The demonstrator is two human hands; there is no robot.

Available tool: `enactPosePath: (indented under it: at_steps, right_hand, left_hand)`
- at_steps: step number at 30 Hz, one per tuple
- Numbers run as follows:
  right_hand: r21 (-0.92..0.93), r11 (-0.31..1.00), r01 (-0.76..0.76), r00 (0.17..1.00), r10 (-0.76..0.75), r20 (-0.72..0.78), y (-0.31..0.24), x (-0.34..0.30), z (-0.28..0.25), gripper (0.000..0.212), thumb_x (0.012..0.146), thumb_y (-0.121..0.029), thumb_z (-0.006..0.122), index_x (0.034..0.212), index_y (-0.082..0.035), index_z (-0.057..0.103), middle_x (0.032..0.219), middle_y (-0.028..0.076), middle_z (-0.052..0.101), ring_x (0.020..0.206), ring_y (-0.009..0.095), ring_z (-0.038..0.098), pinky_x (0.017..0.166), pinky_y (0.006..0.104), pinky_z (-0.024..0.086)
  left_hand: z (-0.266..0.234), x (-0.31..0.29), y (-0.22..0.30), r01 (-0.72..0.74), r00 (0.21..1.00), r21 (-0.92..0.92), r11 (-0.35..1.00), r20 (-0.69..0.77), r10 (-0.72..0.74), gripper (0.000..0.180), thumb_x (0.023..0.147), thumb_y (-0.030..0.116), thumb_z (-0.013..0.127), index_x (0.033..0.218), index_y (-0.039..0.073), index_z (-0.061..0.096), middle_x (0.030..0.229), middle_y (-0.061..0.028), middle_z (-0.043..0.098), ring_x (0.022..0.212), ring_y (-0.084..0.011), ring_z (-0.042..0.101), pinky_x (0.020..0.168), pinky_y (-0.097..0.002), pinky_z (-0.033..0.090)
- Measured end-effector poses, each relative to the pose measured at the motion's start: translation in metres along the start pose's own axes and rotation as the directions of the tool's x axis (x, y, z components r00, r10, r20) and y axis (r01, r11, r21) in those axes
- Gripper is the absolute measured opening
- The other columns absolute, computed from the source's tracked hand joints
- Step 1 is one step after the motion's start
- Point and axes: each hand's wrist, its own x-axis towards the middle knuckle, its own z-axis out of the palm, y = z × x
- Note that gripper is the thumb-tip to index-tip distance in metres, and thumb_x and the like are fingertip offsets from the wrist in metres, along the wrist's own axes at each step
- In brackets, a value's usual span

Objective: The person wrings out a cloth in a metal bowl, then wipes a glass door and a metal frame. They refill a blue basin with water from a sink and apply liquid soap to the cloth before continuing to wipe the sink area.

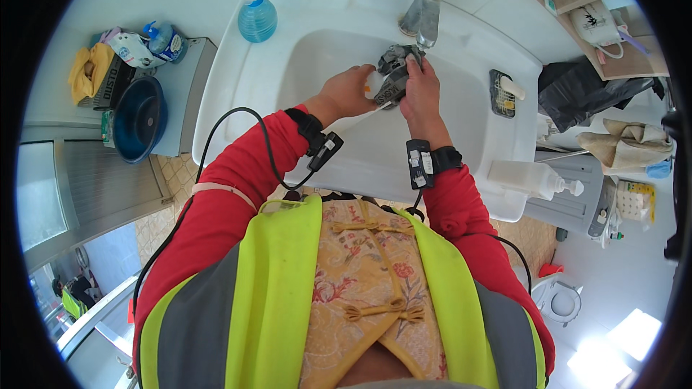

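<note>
My right hand (421,94) is closed on a crumpled dark grey cloth (393,85) with pale lettering, its thumb pressed along the upper part. The cloth looks wet and hangs over the white sink basin (306,65), just below the grey faucet (427,18). At the cloth's left side, my left hand (349,91) has its fingers and thumb curved apart, with a gap between palm and cloth. A small orange spot shows in that gap. A thin pale streak runs down-left from the cloth's lower end; I cannot tell what it is.
A blue spray bottle (257,18) stands on the sink's back left corner. On the right rim are a soap dish (502,94) and a white pump bottle (530,179) lying down. A dark blue basin (140,120) sits at the left. Cables hang from both my wrists.
</note>
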Motion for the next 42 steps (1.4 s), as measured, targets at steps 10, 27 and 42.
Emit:
enactPosePath:
  at_steps: [10,27,42]
  right_hand:
    - [-0.096,0.991,0.097,0.995,-0.099,-0.008,-0.003,0.024,0.007,0.016,0.087,-0.005,0.065,0.099,0.004,0.061,0.087,0.006,0.064,0.076,0.012,0.060,0.069,0.0275,0.050]
    - [-0.281,0.945,0.165,0.985,-0.141,0.103,0.004,0.013,0.004,0.023,0.093,-0.017,0.061,0.111,-0.003,0.057,0.102,0.004,0.061,0.094,0.011,0.055,0.084,0.0252,0.045]
    - [-0.013,0.981,-0.194,0.964,0.193,0.183,-0.011,0.013,0.006,0.025,0.094,-0.019,0.059,0.110,0.000,0.055,0.091,0.006,0.061,0.078,0.015,0.060,0.066,0.0305,0.052]
  left_hand:
    - [0.002,-0.005,-0.005,0.029,0.997,-0.090,0.995,-0.064,-0.035,0.071,0.068,0.030,0.078,0.126,0.003,0.049,0.112,-0.0187,0.062,0.104,-0.0342,0.060,0.089,-0.0387,0.048]
    - [-0.005,-0.006,-0.001,0.116,0.991,-0.027,0.993,-0.062,-0.118,0.068,0.069,0.030,0.078,0.124,0.005,0.047,0.111,-0.0179,0.061,0.102,-0.0330,0.062,0.086,-0.0389,0.049]
    - [-0.006,-0.004,-0.002,0.023,0.999,0.054,0.998,-0.040,-0.021,0.070,0.069,0.030,0.077,0.127,0.006,0.047,0.109,-0.0153,0.061,0.096,-0.0315,0.063,0.082,-0.0396,0.050]
